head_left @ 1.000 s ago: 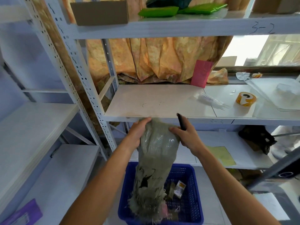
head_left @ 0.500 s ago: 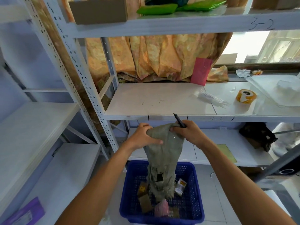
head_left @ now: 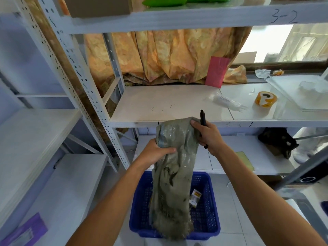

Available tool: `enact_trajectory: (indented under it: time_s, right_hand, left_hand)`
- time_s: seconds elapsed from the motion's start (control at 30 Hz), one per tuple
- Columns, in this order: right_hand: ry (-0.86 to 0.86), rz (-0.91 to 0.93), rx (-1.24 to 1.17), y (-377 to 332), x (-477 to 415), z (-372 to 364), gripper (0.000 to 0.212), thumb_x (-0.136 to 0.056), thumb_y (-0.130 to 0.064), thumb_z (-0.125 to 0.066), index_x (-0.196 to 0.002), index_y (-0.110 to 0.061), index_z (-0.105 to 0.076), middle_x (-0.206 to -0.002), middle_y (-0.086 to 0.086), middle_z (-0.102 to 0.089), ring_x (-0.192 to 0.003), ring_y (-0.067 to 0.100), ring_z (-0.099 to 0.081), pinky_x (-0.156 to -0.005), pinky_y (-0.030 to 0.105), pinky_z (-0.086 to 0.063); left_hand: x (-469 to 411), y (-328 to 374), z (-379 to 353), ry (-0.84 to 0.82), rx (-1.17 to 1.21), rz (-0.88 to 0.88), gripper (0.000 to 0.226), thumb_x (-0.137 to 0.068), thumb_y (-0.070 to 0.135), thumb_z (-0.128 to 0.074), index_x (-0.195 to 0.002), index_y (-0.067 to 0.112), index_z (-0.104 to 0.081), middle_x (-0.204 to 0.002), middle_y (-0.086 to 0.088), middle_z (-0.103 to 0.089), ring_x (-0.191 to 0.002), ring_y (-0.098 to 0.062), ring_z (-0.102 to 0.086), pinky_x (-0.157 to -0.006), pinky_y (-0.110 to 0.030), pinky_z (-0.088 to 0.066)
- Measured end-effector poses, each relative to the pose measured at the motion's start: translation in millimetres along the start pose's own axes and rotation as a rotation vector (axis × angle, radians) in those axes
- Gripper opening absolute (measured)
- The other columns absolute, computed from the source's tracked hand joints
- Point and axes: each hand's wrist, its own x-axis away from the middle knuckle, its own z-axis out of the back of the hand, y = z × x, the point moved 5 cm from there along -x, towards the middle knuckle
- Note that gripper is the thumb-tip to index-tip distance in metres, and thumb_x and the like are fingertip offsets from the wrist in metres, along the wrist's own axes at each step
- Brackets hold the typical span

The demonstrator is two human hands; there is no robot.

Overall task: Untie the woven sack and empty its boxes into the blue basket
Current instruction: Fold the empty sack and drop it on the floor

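The left hand [head_left: 154, 152] has its fingers curled over a bunched fold of a grey-green woven sack [head_left: 173, 173], gripping it about a third of the way down. The right hand [head_left: 208, 134] pinches the sack's top corner with its thumb, and its other fingers are wrapped round a black pen [head_left: 203, 121] that points up toward 12 o'clock. Both bare forearms reach in from the bottom edge.

The sack hangs limp and flat, frayed end down, over a blue basket [head_left: 211, 226] on the tiled floor at 6 o'clock. It hides most of the basket's inside; a small white and yellow box [head_left: 194, 197] shows just past its edge at 3 o'clock.

Behind the hands, at 12 o'clock, a white metal shelf [head_left: 159, 107] crosses the view, its front edge close behind the sack's top. On it, toward 2 o'clock, lie a roll of yellow tape [head_left: 265, 102], a clear plastic wrapper [head_left: 225, 102] and a pink card [head_left: 217, 71] leaning against an orange curtain [head_left: 159, 57]. A dark bundle [head_left: 277, 141] sits on the lower shelf at 3 o'clock. A purple packet [head_left: 24, 231] lies at 8 o'clock.
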Motion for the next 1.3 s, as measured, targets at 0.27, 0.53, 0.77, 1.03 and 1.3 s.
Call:
enact_trajectory:
  time_s: [0.27, 0.53, 0.77, 1.03, 1.3]
  right_hand:
    - [0.139, 0.068, 0.448, 25.0, 10.6, -7.1, 0.029, -0.092, -0.034, -0.068, -0.087, -0.007, -0.071, -0.073, 0.004, -0.075, -0.061, 0.015, -0.06, -0.064, 0.032, -0.046]
    - [0.019, -0.066, 0.412, 58.5, 25.4, -50.5, 0.043, -0.092, -0.059, -0.057, -0.118, -0.025, -0.058, -0.104, 0.0, -0.07, -0.087, 0.017, -0.067, -0.063, 0.032, -0.051]
    - [0.106, -0.156, 0.166, 73.6, 16.1, -64.7, 0.094, -0.057, -0.092, -0.063, -0.13, -0.033, -0.055, -0.11, -0.003, -0.073, -0.085, 0.021, -0.072, -0.076, 0.046, -0.06]
    - [0.472, -0.059, 0.469, 66.8, 63.0, -61.0, 0.085, -0.076, -0.08, -0.058, -0.13, -0.015, -0.054, -0.118, 0.006, -0.059, -0.103, 0.023, -0.058, -0.094, 0.04, -0.05]
    - [0.366, -0.041, -0.102, 69.0, 78.9, -77.0, 0.088, -0.067, -0.065, -0.081, -0.138, -0.024, -0.048, -0.121, -0.003, -0.066, -0.106, 0.014, -0.067, -0.091, 0.04, -0.058]
  left_hand:
    - [-13.1, -2.4, 36.5, 0.672, 0.062, 0.045, 0.031, -0.085, 0.028, -0.078, -0.111, 0.014, -0.068, -0.094, 0.007, -0.067, -0.086, -0.013, -0.063, -0.075, -0.022, -0.047]
    - [-10.8, -12.7, 31.1, 0.778, 0.447, 0.232, 0.057, -0.083, 0.043, -0.079, -0.124, 0.006, -0.064, -0.12, -0.008, -0.069, -0.104, -0.026, -0.065, -0.09, -0.036, -0.054]
    - [-10.2, -37.2, 1.3, 0.423, 0.824, 0.365, 0.077, -0.067, 0.059, -0.083, -0.123, 0.009, -0.067, -0.11, -0.014, -0.075, -0.101, -0.036, -0.072, -0.089, -0.055, -0.058]
    - [-6.6, -47.2, -2.5, 0.303, 1.154, 0.357, 0.048, -0.104, 0.039, -0.049, -0.135, 0.004, -0.059, -0.128, -0.02, -0.066, -0.107, -0.033, -0.066, -0.079, -0.044, -0.055]
    - [13.6, -64.4, -22.6, 0.037, 0.99, 0.596, 0.03, -0.103, 0.025, -0.053, -0.106, 0.001, -0.071, -0.091, -0.019, -0.077, -0.072, -0.029, -0.077, -0.052, -0.032, -0.06]
